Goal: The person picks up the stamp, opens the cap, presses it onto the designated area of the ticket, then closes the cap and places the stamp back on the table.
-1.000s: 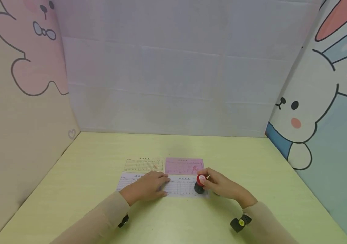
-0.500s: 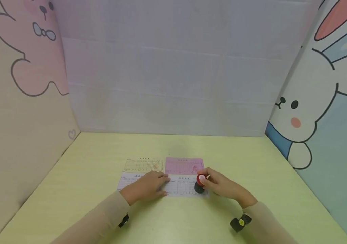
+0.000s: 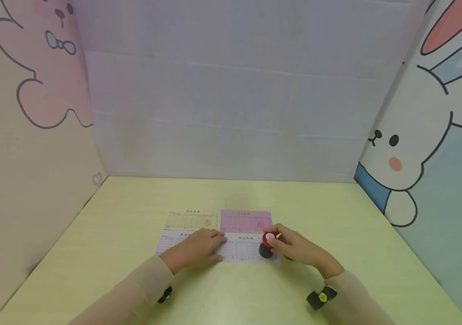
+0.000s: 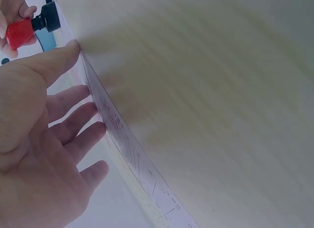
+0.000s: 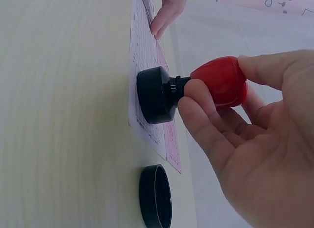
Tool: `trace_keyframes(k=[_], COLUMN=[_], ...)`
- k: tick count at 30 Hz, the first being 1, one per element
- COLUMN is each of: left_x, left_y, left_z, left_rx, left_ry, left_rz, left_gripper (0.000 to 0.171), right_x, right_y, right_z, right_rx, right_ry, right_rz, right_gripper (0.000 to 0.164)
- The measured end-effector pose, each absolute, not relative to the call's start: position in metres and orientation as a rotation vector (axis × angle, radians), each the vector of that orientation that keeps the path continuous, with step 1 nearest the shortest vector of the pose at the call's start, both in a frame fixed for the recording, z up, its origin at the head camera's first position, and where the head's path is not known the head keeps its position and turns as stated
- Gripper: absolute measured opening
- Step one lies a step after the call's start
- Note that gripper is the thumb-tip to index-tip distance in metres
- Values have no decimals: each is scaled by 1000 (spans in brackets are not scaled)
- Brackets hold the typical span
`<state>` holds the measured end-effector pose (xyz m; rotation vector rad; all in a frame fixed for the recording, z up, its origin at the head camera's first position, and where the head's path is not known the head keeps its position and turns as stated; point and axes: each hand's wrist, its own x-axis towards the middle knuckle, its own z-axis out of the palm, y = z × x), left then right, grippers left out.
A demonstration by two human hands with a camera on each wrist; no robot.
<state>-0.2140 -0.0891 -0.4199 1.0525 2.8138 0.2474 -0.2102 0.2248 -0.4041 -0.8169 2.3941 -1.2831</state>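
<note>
My right hand (image 3: 299, 249) grips a rubber stamp (image 5: 218, 81) by its red knob, thumb on one side and fingers on the other. The stamp's black base stands on the right part of a white form (image 3: 239, 249). With fingers fairly straight, my left hand (image 3: 194, 249) rests its fingertips on the white papers left of the stamp. Another white form (image 3: 168, 241) lies partly under that hand. Behind them are a yellowish form (image 3: 188, 220) and a pink form (image 3: 239, 221), each with a red mark at its right. The stamp's underside is hidden.
A round black cap (image 5: 156, 196) lies on the table just beyond the forms, beside my right hand. The pale yellow table (image 3: 133, 194) ends at a white cloth backdrop (image 3: 231, 113). Cartoon-printed side panels (image 3: 426, 189) flank it.
Almost nothing moves. Both hands, the stamp and the forms keep their places; the whole head view shifts very slightly.
</note>
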Motion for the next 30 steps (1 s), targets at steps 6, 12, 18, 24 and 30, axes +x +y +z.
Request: trace_keyframes(k=[6,12,18,24,30], left_x=[-213,-213,-214,-214,-215], left_y=[-89,-89,-88,-88,-87], left_z=[-420,-420,-420,-419,-419], left_rx=[1031,1030,1031,1040,1036], left_ry=[2816,2813,2820,2823,2821], left_rz=[246,244,234,249,251], left_gripper=[55,54,55,55,55], right_x=[-213,-215,-215,-215,-215], right_y=[226,228,229,229,231], right_z=[-405,-408,-407,-405,-406], right_rx=[-770,-721,-702,-697,-735], right_ry=[2357,2307,2285,2282,2311], right_rz=[-1315,-1353,-1378,-1372,-1345], right_gripper=[38,40,40,40,45])
